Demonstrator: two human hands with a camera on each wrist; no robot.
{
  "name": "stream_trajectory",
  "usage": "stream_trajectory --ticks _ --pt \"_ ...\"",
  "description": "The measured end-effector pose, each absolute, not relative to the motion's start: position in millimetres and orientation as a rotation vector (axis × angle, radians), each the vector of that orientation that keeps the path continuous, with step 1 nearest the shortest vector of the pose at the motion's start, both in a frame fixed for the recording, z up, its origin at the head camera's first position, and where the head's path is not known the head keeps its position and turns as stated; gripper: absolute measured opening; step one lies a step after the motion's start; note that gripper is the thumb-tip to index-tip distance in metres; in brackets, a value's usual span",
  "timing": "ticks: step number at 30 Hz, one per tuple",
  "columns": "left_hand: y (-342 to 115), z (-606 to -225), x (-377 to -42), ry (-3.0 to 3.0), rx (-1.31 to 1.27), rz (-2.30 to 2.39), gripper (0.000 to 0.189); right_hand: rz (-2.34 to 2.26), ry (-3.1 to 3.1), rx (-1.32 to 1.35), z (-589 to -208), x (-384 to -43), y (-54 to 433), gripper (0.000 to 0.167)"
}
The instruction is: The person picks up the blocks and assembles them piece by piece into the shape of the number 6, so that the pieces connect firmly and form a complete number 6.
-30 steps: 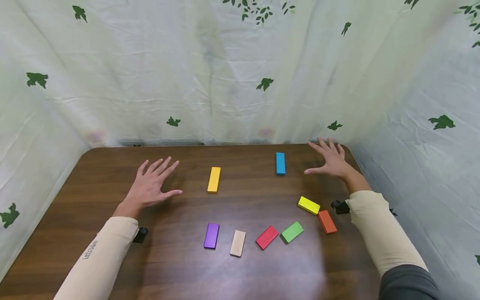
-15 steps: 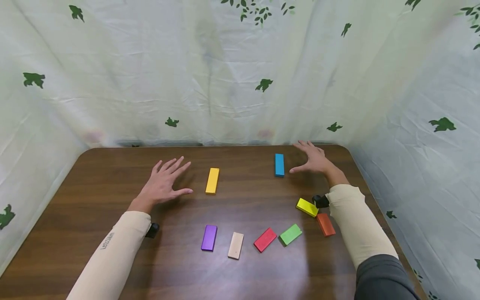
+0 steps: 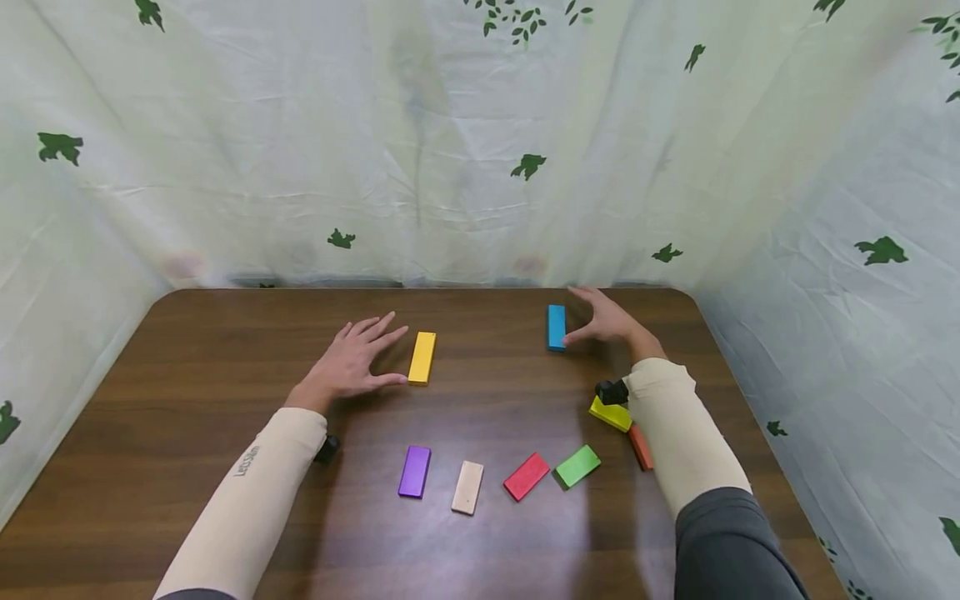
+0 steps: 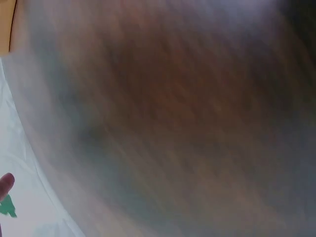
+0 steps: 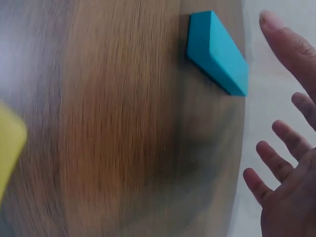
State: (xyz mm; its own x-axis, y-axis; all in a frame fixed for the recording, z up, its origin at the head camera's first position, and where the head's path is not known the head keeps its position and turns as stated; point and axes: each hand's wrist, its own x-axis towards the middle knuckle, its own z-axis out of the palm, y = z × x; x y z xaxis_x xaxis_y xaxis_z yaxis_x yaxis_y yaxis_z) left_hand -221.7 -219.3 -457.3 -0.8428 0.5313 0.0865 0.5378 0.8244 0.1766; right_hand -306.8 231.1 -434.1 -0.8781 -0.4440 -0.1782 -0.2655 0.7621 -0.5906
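My left hand (image 3: 352, 360) hovers just left of the orange-yellow block (image 3: 422, 358), fingers spread and the thumb tip right at the block's lower left edge. At the far right, my right hand (image 3: 607, 318) is beside the blue block (image 3: 556, 327), thumb near its lower right corner. The right wrist view shows the blue block (image 5: 217, 54) on the table with the fingers (image 5: 286, 163) spread apart from it. Only a corner of the orange-yellow block (image 4: 5, 27) and one fingertip (image 4: 7, 183) show in the blurred left wrist view.
Nearer on the brown table (image 3: 225, 350) lie a purple block (image 3: 415, 472), a beige block (image 3: 467, 487), a red block (image 3: 527, 477) and a green block (image 3: 577, 467). A yellow block (image 3: 610, 413) and an orange-red block (image 3: 640, 447) are partly behind the right forearm. A curtain (image 3: 420, 150) hangs behind.
Both hands have moved inward: the left hand rightward to the orange-yellow block, the right hand leftward to the blue block. The right sleeve now covers part of the orange-red block.
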Motion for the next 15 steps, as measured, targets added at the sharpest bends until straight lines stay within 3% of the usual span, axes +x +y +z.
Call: stream_trajectory --ticks 15 --pt "-196.7 -466.0 -228.8 -2.963 -1.025 -0.330 0.083 -0.922 2.565 -0.556 -448.0 -307.4 216.8 0.100"
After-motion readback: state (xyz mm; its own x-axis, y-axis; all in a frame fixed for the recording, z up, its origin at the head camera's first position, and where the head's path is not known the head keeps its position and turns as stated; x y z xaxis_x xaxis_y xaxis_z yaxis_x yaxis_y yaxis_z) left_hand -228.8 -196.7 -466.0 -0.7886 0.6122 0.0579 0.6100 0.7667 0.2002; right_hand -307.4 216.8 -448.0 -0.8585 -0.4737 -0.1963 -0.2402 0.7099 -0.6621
